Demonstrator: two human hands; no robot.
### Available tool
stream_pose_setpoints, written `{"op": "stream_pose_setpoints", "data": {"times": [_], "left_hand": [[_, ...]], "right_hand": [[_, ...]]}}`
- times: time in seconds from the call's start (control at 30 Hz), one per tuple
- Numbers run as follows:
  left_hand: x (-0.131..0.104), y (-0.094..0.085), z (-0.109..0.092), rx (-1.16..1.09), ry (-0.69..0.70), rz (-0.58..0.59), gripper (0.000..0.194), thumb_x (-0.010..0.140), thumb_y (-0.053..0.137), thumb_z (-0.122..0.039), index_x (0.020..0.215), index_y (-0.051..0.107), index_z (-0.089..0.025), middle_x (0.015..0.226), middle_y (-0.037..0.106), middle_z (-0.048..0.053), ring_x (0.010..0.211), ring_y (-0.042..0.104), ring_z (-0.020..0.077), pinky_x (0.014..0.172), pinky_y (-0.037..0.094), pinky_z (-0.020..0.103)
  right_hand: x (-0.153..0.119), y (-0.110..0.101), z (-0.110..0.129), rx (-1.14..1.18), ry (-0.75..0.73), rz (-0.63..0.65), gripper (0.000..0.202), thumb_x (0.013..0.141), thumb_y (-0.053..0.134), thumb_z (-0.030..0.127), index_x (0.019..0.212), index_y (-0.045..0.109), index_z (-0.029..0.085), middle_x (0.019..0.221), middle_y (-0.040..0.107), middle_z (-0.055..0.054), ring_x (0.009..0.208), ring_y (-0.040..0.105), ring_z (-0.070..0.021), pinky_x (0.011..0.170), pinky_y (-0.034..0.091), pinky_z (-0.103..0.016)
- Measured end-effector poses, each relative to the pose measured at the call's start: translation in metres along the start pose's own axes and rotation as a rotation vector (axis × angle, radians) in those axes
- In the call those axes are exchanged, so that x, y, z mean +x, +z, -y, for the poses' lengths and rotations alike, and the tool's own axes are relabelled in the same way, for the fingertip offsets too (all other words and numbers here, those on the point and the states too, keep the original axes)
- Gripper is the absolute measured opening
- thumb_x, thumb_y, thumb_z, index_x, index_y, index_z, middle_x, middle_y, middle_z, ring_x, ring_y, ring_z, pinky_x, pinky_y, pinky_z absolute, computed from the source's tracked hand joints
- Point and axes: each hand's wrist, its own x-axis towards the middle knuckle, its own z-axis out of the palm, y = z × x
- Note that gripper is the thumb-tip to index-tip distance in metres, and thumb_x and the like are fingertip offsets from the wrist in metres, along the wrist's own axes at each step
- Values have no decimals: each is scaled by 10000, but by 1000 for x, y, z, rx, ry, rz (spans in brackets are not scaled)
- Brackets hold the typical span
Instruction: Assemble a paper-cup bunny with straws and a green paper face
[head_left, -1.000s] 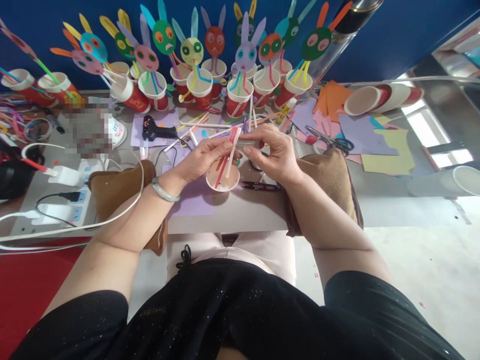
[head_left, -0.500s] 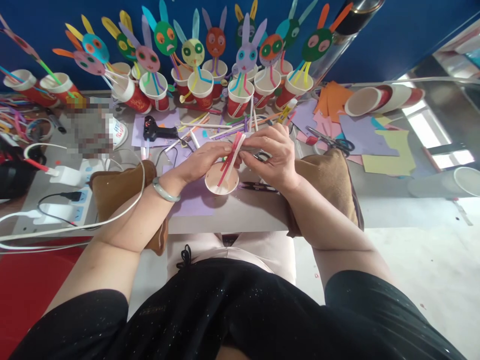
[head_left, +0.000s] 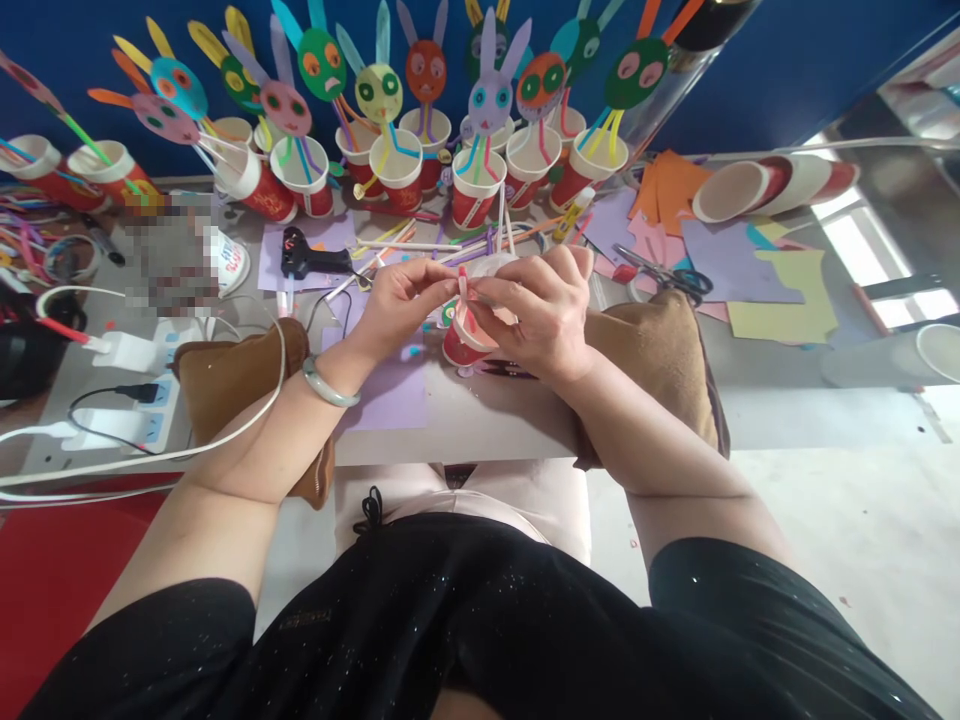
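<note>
Near the table's front edge, my left hand point(head_left: 401, 310) and my right hand point(head_left: 536, 305) meet over a red and white paper cup point(head_left: 459, 350). Both pinch the upper part of a bundle of red and whitish strips point(head_left: 462, 290), which runs down toward the cup. The cup stands tilted, its inside partly hidden by my right hand. A sheet of purple paper point(head_left: 390, 390) lies beside it on the left, and dark-handled scissors point(head_left: 510, 368) lie partly under my right hand.
Rabbit-faced figures stand in paper cups point(head_left: 478, 190) along the back. A black glue gun point(head_left: 311, 255) is at the left, near a power strip point(head_left: 169, 390). Scissors point(head_left: 667, 272), coloured paper point(head_left: 739, 265) and cups lie at the right. Brown cushions point(head_left: 652, 370) support both arms.
The cup has swung from facing me to tilting the other way, showing its red side. My hands have shifted slightly left with the strips, and the view has moved a little.
</note>
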Motion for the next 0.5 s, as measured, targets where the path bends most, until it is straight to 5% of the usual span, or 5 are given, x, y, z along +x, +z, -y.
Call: {"op": "stream_pose_setpoints", "data": {"times": [0.27, 0.5], "left_hand": [[-4, 6, -7, 71, 88, 10, 548, 644, 988, -644, 865, 756, -199, 917, 806, 49, 898, 751, 196, 889, 603, 350], [-4, 3, -2, 125, 70, -47, 543, 752, 893, -712, 847, 739, -201, 839, 781, 31, 856, 731, 178, 826, 585, 321]], "right_hand": [[-3, 1, -1, 49, -7, 20, 350, 975, 669, 646, 1126, 745, 340, 1005, 657, -58, 1189, 608, -366, 1067, 444, -626], [-4, -3, 3, 17, -55, 76, 336, 999, 637, 566, 1223, 721, 330, 1105, 716, -68, 1112, 620, -332, 1079, 465, -643]]}}
